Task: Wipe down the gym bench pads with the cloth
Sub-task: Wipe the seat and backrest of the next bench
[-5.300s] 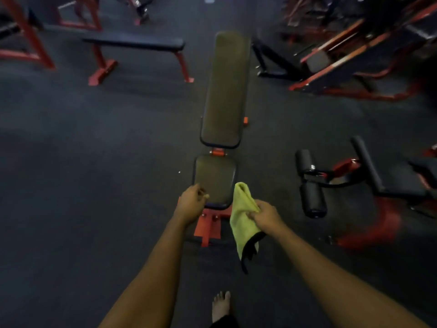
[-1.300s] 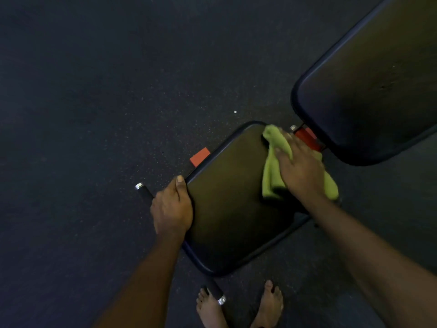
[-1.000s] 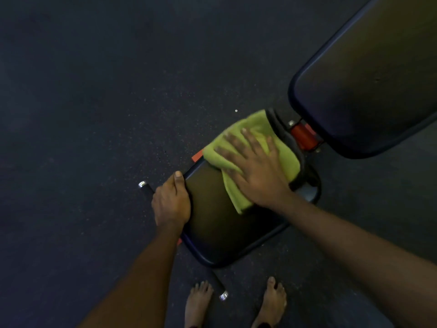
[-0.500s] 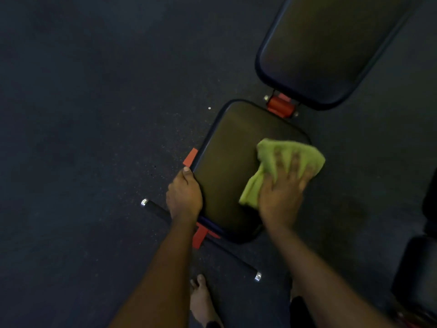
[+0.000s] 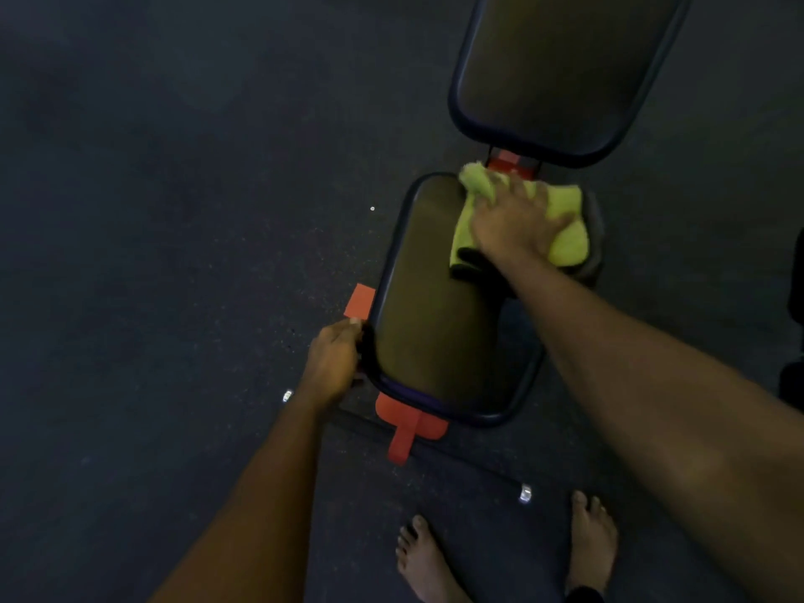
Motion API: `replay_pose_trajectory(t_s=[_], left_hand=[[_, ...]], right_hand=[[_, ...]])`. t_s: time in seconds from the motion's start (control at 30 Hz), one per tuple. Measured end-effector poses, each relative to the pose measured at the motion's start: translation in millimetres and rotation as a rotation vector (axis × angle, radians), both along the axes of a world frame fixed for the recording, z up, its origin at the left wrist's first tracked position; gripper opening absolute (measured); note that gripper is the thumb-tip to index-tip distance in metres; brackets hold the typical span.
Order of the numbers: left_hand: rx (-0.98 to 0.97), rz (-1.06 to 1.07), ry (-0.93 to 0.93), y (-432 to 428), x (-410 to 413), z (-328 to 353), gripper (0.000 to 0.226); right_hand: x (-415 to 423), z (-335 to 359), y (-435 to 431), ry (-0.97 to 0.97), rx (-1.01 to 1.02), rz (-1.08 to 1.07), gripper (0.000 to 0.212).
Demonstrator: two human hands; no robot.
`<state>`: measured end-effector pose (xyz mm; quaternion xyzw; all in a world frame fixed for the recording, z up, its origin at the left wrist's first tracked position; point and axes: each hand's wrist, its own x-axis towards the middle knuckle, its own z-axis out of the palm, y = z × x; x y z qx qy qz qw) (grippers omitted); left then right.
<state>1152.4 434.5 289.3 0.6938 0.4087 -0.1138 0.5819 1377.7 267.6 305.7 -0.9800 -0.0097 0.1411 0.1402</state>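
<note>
The person's right hand (image 5: 517,219) lies palm-down on the yellow-green cloth (image 5: 567,243). Its fingers are spread and nearly straight, pressing the cloth flat rather than gripping it. The hand is slightly blurred.

The cloth is bunched on the far end of the seat pad (image 5: 428,324), toward its right corner. One fold reaches the pad's far edge, just beside the red hinge (image 5: 508,160).

The left hand (image 5: 333,363) grips the near left edge of the seat pad. Its fingers curl round the rim, with the thumb on the side wall.

The back pad (image 5: 561,71) sits beyond the hinge, apart from the seat pad and touched by neither hand.

A red frame bracket (image 5: 411,422) projects from under the near end of the seat pad. A dark crossbar with a bright end cap (image 5: 525,493) runs along the dark floor (image 5: 174,211) below it.

Two bare feet (image 5: 420,563) stand on the floor near the crossbar.
</note>
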Motion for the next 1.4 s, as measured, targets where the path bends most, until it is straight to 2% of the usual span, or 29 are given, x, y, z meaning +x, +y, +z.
replay_pose_trajectory(t_s=[0.13, 0.23, 0.3, 0.37, 0.5, 0.57, 0.67, 0.8, 0.9, 0.97, 1.1, 1.2, 1.27, 1.4], left_hand=[[0.079, 0.066, -0.108, 21.7, -18.8, 3.3, 0.050], [0.035, 0.076, -0.157, 20.8, -24.0, 7.3, 0.048], [-0.018, 0.049, -0.153, 12.3, -23.2, 9.2, 0.046], [-0.058, 0.056, -0.168, 6.7, -20.8, 12.3, 0.045], [-0.041, 0.079, -0.205, 7.4, -29.0, 12.5, 0.040], [0.055, 0.110, -0.227, 12.7, -36.6, 9.3, 0.038], [0.238, 0.185, -0.249, 17.7, -42.9, 8.2, 0.044], [0.301, 0.214, -0.271, -1.6, -31.7, 24.2, 0.045], [0.260, 0.077, -0.272, -18.0, -12.1, 31.8, 0.046], [0.209, -0.019, -0.203, -26.1, 3.7, 32.3, 0.050], [0.170, -0.161, 0.000, -39.6, 30.5, 23.4, 0.066], [0.258, -0.120, 0.034, -49.3, 34.8, 18.7, 0.062], [0.326, -0.083, 0.023, -54.6, 32.4, 16.1, 0.060], [0.462, -0.058, 0.054, -60.4, 33.5, 11.3, 0.056]], right_hand=[[-129.7, 0.2, 15.4, -0.231, -0.048, 0.502, 0.056], [-190.6, 6.0, -19.5, -0.191, -0.069, 0.702, 0.062], [-173.0, 6.3, -36.7, -0.183, -0.090, 0.650, 0.062], [-131.9, 2.0, -28.3, -0.190, -0.093, 0.506, 0.058], [-37.3, 3.2, 50.5, -0.070, -0.045, 0.229, 0.055], [-38.0, 4.4, 80.7, -0.059, -0.113, 0.366, 0.053], [-105.8, -2.6, 81.6, -0.170, -0.192, 0.670, 0.048], [-188.3, 5.1, 20.8, -0.181, -0.049, 0.684, 0.052], [-227.1, -1.3, -37.5, -0.199, -0.068, 0.530, 0.061], [-223.3, -10.9, -62.2, -0.178, 0.017, 0.240, 0.062], [-213.4, -18.9, -48.2, -0.156, 0.402, -0.427, 0.067], [-229.4, -19.3, -37.6, -0.162, 0.488, -0.538, 0.067], [-211.1, -17.5, -44.8, -0.147, 0.465, -0.563, 0.068], [-96.6, -23.9, -69.1, -0.047, 0.443, -0.616, 0.066]])
